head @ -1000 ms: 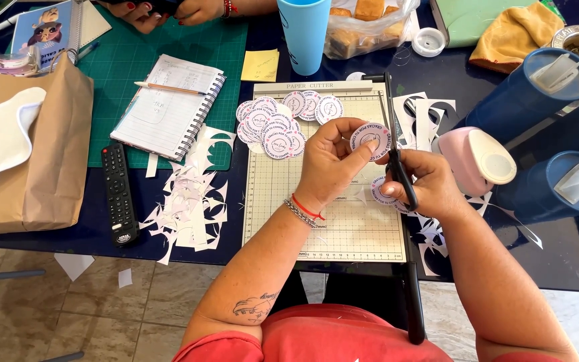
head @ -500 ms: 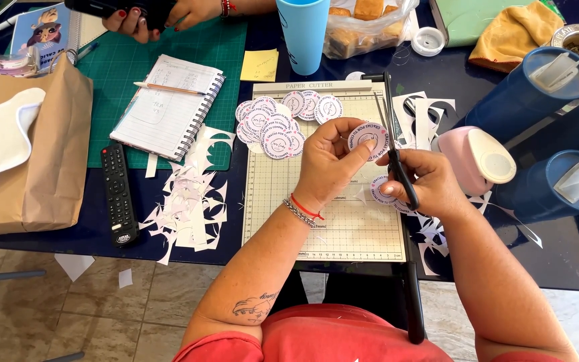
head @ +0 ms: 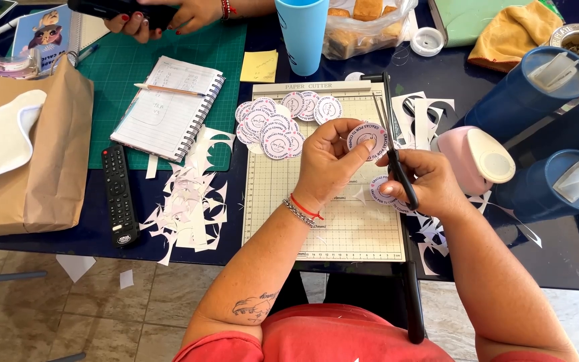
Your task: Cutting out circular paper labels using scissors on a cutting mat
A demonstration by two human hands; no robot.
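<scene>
My left hand (head: 330, 161) pinches a round white printed sticker (head: 368, 138) above the cream paper cutter board (head: 316, 221). Beside it, my right hand (head: 423, 181) grips black scissors (head: 391, 151), blades pointing up past the sticker's right edge; a second round sticker (head: 378, 190) lies under its fingers. A heap of cut round stickers (head: 277, 121) rests on the board's upper left.
Paper offcuts (head: 189, 201) and a black remote (head: 118, 194) lie left of the board, near a spiral notebook (head: 167, 107) on a green mat. A blue cup (head: 301, 33), pink punch (head: 477, 157) and blue cylinders (head: 524, 87) stand around. Another person's hands (head: 169, 15) hold a dark object at the top.
My hands stay in nearly the same place; the sticker has turned slightly between my fingers against the scissors. The other person's hands at the top shifted a little.
</scene>
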